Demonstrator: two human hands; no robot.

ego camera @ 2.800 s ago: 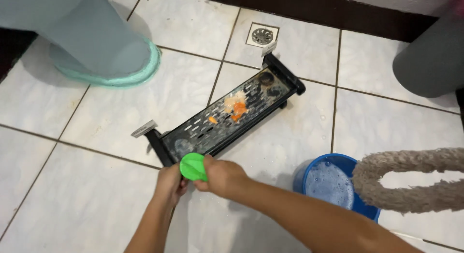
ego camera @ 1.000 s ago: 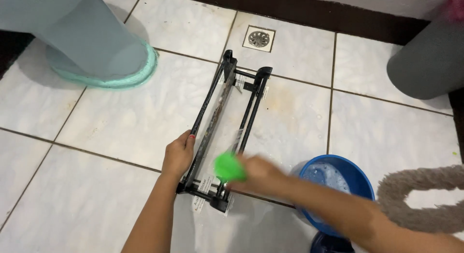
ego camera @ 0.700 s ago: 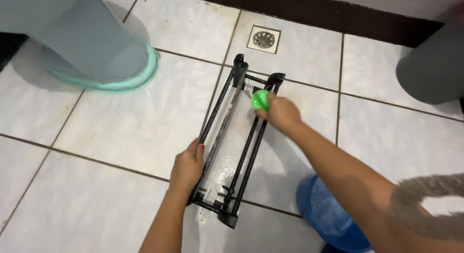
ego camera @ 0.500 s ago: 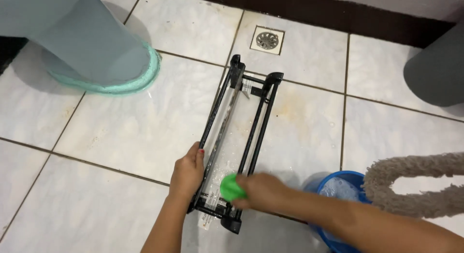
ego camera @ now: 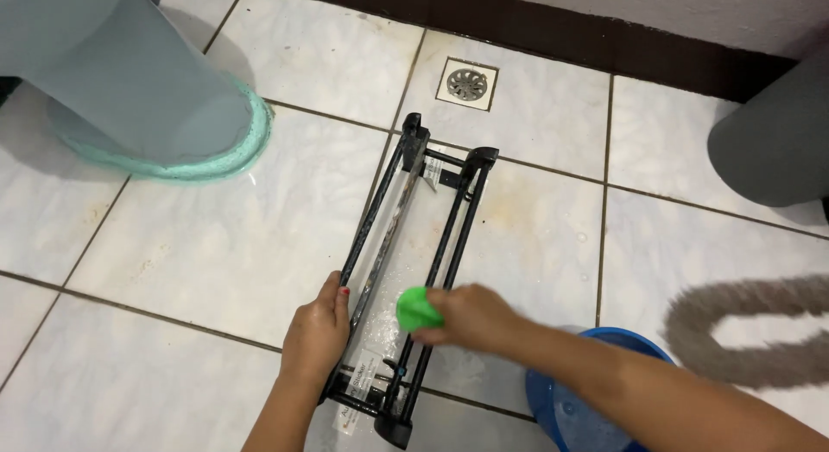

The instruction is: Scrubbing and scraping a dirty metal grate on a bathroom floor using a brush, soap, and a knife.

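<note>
A long black metal rack frame (ego camera: 414, 262) lies flat on the white tiled floor (ego camera: 216, 245), its far end pointing at the square floor drain (ego camera: 467, 82) and its near end by the bottom edge of the view. The left hand (ego camera: 318, 333) grips the frame's left rail near the near end, fingers curled over the bar. The right hand (ego camera: 466, 317) pinches a small bright green scrubbing sponge (ego camera: 417, 309) and presses it on the frame's right rail, just across from the left hand.

Left of the frame the tiles lie open as far as the pale teal plastic base (ego camera: 164, 115). Right of the frame a tile lies bare up to the dark grey round container (ego camera: 773, 141). Just right of the frame's near end stands a blue plastic bucket (ego camera: 579, 409), touching the right forearm's shadow; beyond it hangs a blurred loop of brown fuzzy cord (ego camera: 751, 331). The tiles around the frame are wet and stained, with brown grout lines, and a dark skirting (ego camera: 535, 37) runs beyond the drain.
</note>
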